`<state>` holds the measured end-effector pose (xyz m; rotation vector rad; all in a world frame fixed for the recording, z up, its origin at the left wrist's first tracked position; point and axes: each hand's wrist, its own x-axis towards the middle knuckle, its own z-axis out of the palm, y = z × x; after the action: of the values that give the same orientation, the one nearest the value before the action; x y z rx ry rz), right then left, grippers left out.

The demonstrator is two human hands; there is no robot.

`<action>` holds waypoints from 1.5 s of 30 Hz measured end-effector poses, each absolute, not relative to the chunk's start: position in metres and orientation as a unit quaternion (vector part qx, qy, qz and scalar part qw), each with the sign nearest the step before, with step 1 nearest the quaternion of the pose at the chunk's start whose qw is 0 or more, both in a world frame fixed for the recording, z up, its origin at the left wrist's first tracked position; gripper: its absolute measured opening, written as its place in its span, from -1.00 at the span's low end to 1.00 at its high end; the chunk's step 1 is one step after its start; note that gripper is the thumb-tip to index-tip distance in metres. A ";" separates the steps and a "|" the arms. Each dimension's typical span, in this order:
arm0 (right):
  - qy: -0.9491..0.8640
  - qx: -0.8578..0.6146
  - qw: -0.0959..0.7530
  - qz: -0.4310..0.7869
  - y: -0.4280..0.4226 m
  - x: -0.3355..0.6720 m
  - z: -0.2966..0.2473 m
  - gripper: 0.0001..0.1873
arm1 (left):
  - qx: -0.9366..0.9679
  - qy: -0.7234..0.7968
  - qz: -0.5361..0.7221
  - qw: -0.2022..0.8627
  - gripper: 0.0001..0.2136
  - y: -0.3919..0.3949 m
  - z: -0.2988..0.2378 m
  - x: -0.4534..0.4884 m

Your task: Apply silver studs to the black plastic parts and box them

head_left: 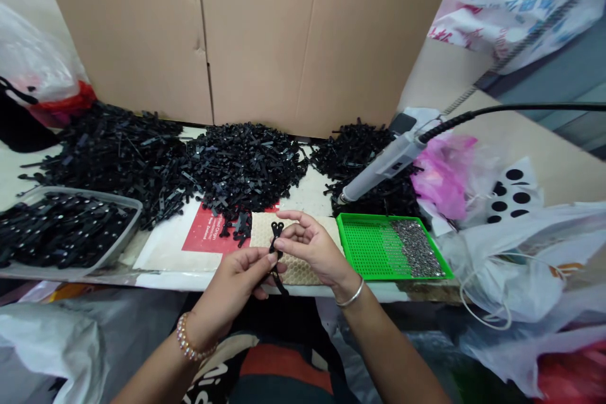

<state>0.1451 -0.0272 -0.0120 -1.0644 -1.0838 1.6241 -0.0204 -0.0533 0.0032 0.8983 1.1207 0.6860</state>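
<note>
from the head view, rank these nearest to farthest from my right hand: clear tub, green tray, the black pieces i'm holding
1. Black pieces: held, touching the right hand
2. Green tray: just to its right
3. Clear tub: far left, beyond the left hand

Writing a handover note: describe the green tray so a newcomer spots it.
Start at the big cardboard box standing upright behind the black piles. Come to the near edge of the table, just right of the person's right hand, for the tray. Unlike the clear tub at far left, it is bright green, gridded, with small silvery pieces crowding its right part.
</note>
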 end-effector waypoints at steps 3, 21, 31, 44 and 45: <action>-0.446 -0.431 0.452 0.641 -0.027 0.145 -0.013 -0.40 | 0.399 0.501 0.314 0.701 -0.67 -0.052 0.001 -0.020; -0.369 -0.473 0.545 0.585 -0.038 0.125 -0.029 -0.53 | 0.235 0.546 0.466 0.655 -0.42 -0.044 -0.008 -0.023; -0.405 -0.488 0.575 0.517 -0.046 0.113 -0.039 -0.69 | 0.209 0.517 0.522 0.645 -0.37 -0.043 -0.021 -0.015; -0.521 -0.538 0.525 0.403 -0.073 0.130 -0.042 -0.68 | 0.076 0.365 0.482 0.793 -0.69 -0.059 -0.013 -0.009; -0.518 -0.538 0.529 0.403 -0.074 0.130 -0.044 -0.68 | 0.079 0.353 0.483 0.797 -0.69 -0.060 -0.014 -0.009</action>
<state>0.1297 -0.0743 -0.0442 -1.2858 -1.2362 0.9623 -0.0086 -0.0600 -0.0142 0.1699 0.7585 1.0362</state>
